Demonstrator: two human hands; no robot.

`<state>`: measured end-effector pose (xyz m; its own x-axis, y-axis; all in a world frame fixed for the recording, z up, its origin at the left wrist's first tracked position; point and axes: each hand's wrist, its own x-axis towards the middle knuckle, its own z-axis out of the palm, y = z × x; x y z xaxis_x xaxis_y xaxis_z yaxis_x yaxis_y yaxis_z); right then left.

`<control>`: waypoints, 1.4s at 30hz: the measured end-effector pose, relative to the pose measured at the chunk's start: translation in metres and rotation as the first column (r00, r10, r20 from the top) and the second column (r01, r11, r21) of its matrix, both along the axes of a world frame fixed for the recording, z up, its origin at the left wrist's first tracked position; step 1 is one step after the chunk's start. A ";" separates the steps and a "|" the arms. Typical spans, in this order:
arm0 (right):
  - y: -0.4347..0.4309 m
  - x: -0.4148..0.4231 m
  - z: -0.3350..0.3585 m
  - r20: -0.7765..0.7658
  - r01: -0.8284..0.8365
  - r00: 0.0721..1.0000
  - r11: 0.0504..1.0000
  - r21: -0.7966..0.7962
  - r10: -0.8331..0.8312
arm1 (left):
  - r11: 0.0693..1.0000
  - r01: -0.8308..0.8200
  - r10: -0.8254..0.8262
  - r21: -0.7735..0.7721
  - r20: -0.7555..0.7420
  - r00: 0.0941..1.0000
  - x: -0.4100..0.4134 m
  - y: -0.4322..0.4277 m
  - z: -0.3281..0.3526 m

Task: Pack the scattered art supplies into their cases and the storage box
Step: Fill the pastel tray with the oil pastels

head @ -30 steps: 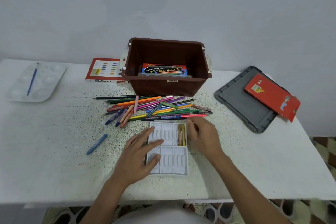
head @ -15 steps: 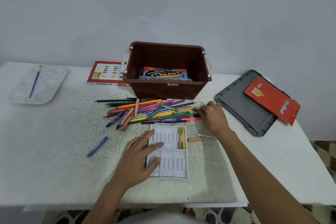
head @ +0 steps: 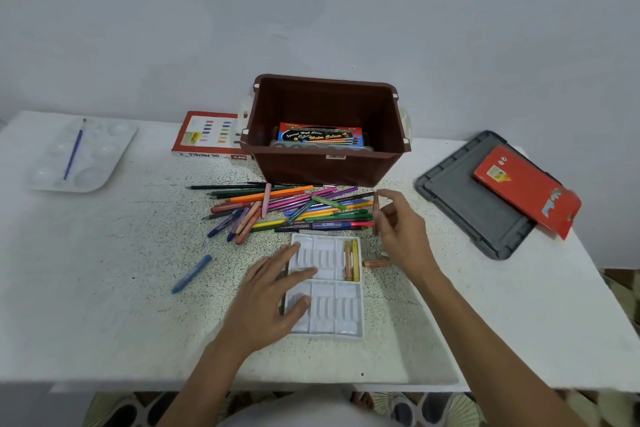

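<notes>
one crayon (head: 376,206) lifted by right hand (head: 403,236), left hand (head: 266,302) still pressing tray (head: 346,314)

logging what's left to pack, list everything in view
storage box: one, brown, back centre
watercolour set: one, multicoloured, in storage box
oil pastel box: one, red, left of storage box
palette: one, white, far left
brush: one, blue, on palette
lid: one, grey, right
card case: one, red, on lid
pencil pile: many, mixed, before storage box
tray: one, white, front centre
crayon: one, blue, left of tray
tray pastels: two, orange, yellow, in tray
loose pastel: one, orange, right of tray
held pastel: one, brownish, in right hand
left hand: one, resting on tray
right hand: one, pinching held pastel
</notes>
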<state>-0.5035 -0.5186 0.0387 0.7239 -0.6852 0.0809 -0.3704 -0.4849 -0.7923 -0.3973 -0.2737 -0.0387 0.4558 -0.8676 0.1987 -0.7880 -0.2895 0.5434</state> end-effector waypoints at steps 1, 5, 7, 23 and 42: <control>0.007 -0.002 0.001 0.014 -0.018 1.000 0.998 0.058 0.017 | 1.000 0.001 -0.001 0.000 0.000 1.000 0.000 0.000 0.000; 0.028 -0.005 -0.005 0.005 -0.081 0.997 0.980 0.183 0.082 | 1.000 -0.001 0.001 0.003 0.004 1.000 0.000 0.000 0.000; 0.035 -0.007 -0.009 -0.013 -0.098 0.995 0.978 0.182 0.102 | 1.000 0.000 0.000 0.006 0.005 1.000 0.000 0.000 0.000; 0.045 -0.006 -0.035 -0.241 -0.225 0.952 0.966 -0.124 0.190 | 0.999 -0.003 0.003 0.035 0.012 1.000 0.000 0.000 0.001; -0.013 -0.020 -0.037 -0.225 -0.012 0.969 0.887 -0.461 -0.104 | 1.000 -0.002 0.002 0.002 -0.008 1.000 0.000 0.000 0.000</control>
